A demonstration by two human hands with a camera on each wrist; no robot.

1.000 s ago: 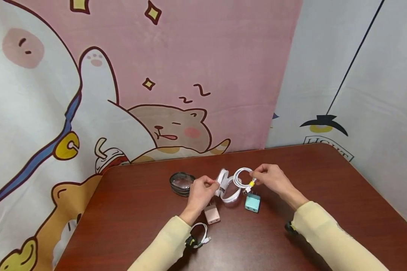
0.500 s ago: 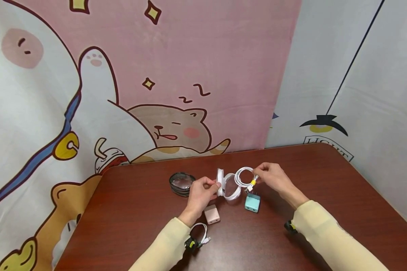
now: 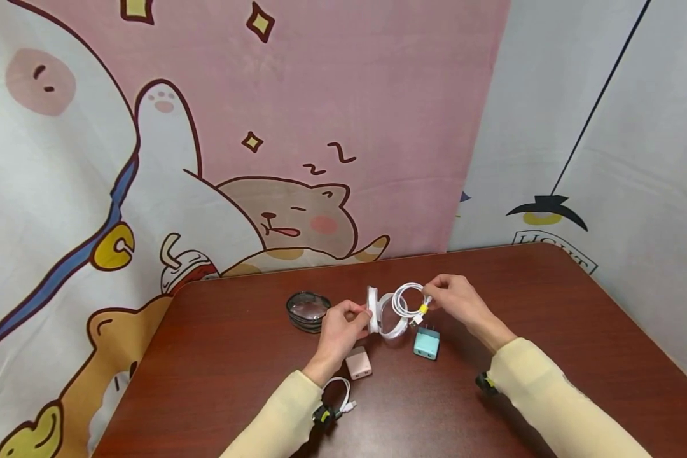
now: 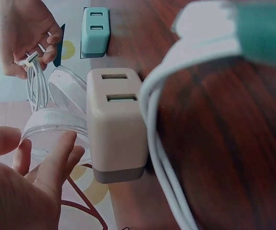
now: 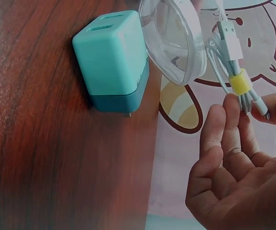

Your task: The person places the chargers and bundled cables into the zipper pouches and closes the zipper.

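Observation:
In the head view my left hand holds a small clear zip case with a white rim. The case stands spread open, its two halves apart like a clamshell. Thumb and fingers pinch the near half in the left wrist view. My right hand pinches a coiled white USB cable by its bundled end, close to a yellow tie. This coil hangs right at the case's far half, overlapping it in the head view. Below the coil sits a teal charger plug; a pink charger plug lies under the left hand.
An oval clear case with black edging rests on the brown table, left of the hands. Another white cable lies by the left sleeve. A cartoon-printed cloth hangs behind the table's back edge.
The left hand has turned the case slightly, so its near half stands more upright. The coiled cable shifted a little right, then back left toward the case, with the right hand still gripping it.

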